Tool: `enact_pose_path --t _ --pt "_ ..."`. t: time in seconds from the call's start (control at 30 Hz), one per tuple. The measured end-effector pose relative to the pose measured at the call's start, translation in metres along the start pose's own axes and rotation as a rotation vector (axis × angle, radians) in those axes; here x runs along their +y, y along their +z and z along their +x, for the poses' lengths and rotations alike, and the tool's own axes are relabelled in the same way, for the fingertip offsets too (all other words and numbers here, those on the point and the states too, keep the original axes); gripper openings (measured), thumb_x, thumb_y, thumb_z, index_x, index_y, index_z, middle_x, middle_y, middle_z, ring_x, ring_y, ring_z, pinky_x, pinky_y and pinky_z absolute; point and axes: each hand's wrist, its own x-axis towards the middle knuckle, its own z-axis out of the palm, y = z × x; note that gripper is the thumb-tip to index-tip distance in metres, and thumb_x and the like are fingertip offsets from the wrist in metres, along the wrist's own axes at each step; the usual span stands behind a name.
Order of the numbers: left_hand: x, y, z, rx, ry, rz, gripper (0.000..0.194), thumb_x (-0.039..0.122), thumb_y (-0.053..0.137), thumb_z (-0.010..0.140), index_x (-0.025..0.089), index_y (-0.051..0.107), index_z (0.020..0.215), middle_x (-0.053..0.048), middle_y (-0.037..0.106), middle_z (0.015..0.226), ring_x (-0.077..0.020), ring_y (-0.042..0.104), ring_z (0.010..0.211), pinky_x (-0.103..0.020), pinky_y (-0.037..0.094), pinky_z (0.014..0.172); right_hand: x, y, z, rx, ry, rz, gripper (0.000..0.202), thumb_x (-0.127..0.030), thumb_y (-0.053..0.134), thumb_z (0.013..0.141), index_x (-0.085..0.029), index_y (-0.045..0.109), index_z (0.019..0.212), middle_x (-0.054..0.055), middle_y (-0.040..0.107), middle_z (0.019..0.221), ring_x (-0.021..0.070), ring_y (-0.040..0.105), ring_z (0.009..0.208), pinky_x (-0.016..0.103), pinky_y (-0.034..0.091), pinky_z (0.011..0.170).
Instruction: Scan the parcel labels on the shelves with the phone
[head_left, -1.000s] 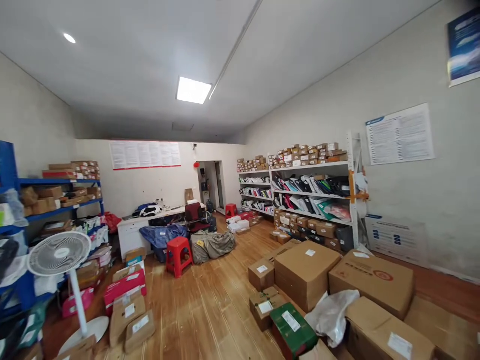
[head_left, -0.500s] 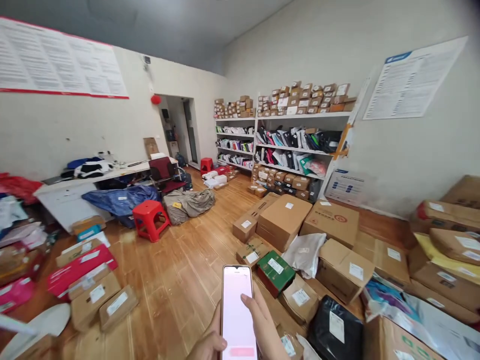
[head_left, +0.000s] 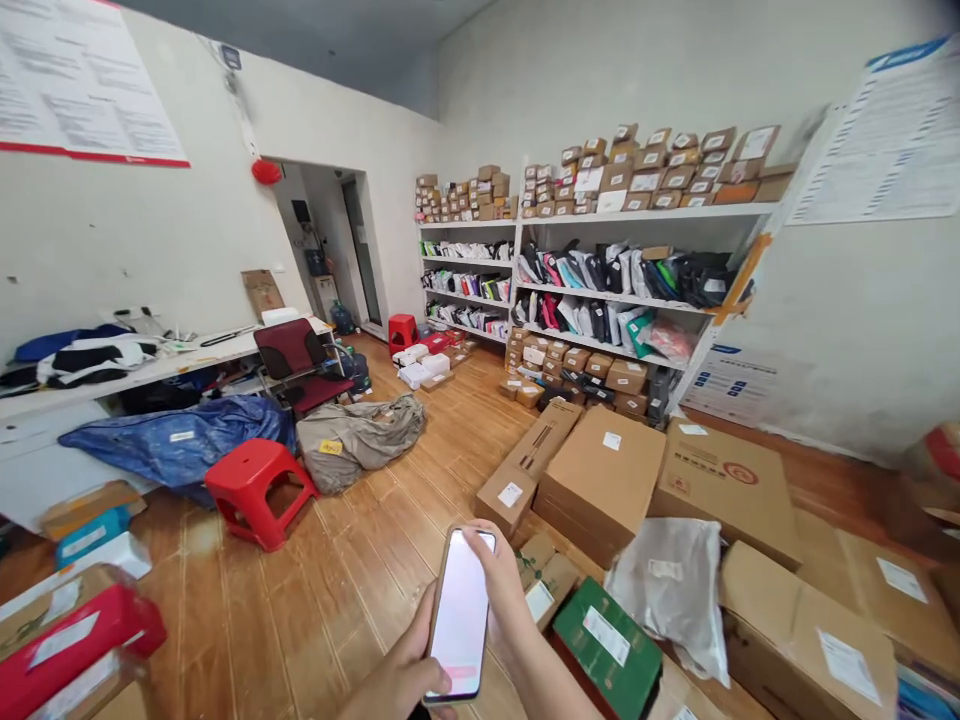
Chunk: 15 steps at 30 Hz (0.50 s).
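A smartphone (head_left: 459, 620) with a bright, pale pinkish screen is held upright, a little tilted, in front of me at the bottom middle. My left hand (head_left: 409, 665) grips its lower left side, the thumb lying over the bottom of the screen. Around the upper right edge wraps my right hand (head_left: 501, 575), with its thumb on the top part of the screen. Text on the screen is too faint to read. Just right of the hands lies a green box (head_left: 607, 645) with a white label.
Cardboard boxes (head_left: 600, 480) and a grey plastic parcel (head_left: 667, 590) cover the floor on the right. White shelves (head_left: 645, 215) full of parcels line the back wall. A red stool (head_left: 259, 480), a grey sack (head_left: 360, 440) and a red box (head_left: 90, 635) are on the left.
The shelves and boxes look nearer, and the red stool has slid left in view. The phone now tilts more, and my right thumb has moved up towards its top edge.
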Motion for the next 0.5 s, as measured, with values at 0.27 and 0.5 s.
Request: enact_pose_path --t 0.27,0.5 --pt "0.111 -0.144 0.152 -0.058 -0.062 -0.028 0.103 0.019 0.054 0.064 0.031 0.008 0.155 -0.005 0.064 0.112 -0.0217 0.065 0.09 -0.027 0.051 0.065 -0.013 0.086 0.204 0.003 -0.009 0.013 0.029 -0.047 0.071 0.062 -0.022 0.063 0.074 -0.003 0.058 0.065 0.0171 0.051 0.059 0.028 0.039 0.056" --pt "0.211 -0.228 0.289 -0.136 -0.104 0.084 0.105 0.019 0.055 0.062 0.032 0.008 0.155 -0.007 0.062 0.119 -0.0229 0.062 0.094 -0.029 0.054 0.065 -0.04 0.129 0.365 0.195 -0.09 -0.027 0.044 -0.046 0.085 0.053 -0.024 0.059 0.082 -0.004 0.059 0.067 0.0178 0.051 0.063 0.028 0.039 0.058"
